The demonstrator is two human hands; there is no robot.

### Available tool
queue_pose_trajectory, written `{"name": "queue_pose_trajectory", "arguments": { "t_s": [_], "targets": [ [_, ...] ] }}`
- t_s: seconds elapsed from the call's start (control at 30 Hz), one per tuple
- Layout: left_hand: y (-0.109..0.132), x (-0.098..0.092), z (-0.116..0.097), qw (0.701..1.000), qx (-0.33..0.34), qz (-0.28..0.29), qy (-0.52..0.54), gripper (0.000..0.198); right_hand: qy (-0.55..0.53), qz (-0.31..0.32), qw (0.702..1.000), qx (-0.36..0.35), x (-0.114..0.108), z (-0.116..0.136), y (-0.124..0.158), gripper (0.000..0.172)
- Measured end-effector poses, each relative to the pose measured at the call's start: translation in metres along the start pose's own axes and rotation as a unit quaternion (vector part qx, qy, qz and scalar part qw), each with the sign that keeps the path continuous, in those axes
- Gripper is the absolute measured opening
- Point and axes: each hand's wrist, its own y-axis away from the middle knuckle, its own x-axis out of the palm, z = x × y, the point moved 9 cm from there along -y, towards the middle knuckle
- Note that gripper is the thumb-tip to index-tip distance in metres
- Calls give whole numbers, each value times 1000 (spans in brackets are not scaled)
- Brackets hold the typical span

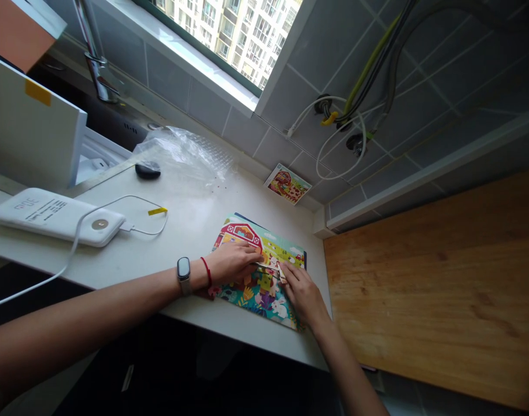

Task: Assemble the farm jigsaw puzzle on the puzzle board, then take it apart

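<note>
A colourful jigsaw puzzle with a red barn, a white rabbit and flowers lies near the counter's front edge. Across its middle runs a pale raised edge with a dark gap under it. My left hand, palm down, closes its fingers on the puzzle at this edge, below the barn. Opposite it, my right hand has its bent fingertips on the same edge, at a small piece. The fingers partly cover the pieces between them, so their fit is hidden.
Behind the puzzle a picture card leans on the tiled wall. Crumpled clear plastic and a black mouse-like object lie left of it. A white power bank with a cable is further left. A wooden board borders the right side.
</note>
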Motion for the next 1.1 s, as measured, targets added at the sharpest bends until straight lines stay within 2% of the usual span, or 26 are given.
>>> {"name": "queue_pose_trajectory", "arguments": {
  "t_s": [0.07,0.13,0.27,0.37,0.53,0.67,0.77,0.87,1.0,1.1],
  "targets": [
    [1,0,0,1000,-3,2,17,19,40,60,997,-5,10,1,0,47],
    [2,-1,1,1000,-9,-8,27,23,69,89,994,-2,11,-1,-2,48],
    [2,-11,4,999,-7,-50,3,33,116,104,988,3,8,-3,-10,47],
    [3,-16,8,997,-12,-66,-41,32,132,107,985,2,11,-2,-14,51],
    [6,1,11,996,0,-11,-83,30,138,122,983,-7,16,4,-13,63],
    [4,9,11,996,3,-11,-94,34,117,105,987,-22,11,2,-15,69],
    [-4,11,10,996,3,-4,-93,28,105,71,992,-21,5,-3,-17,67],
    [-14,12,7,995,5,28,-100,17,101,44,994,-10,3,-6,-21,65],
    [-24,18,0,987,13,88,-131,12,103,35,994,12,1,-5,-25,64],
    [-28,20,-8,985,27,93,-145,13,107,34,993,29,-1,-3,-27,65]
  ]
}}
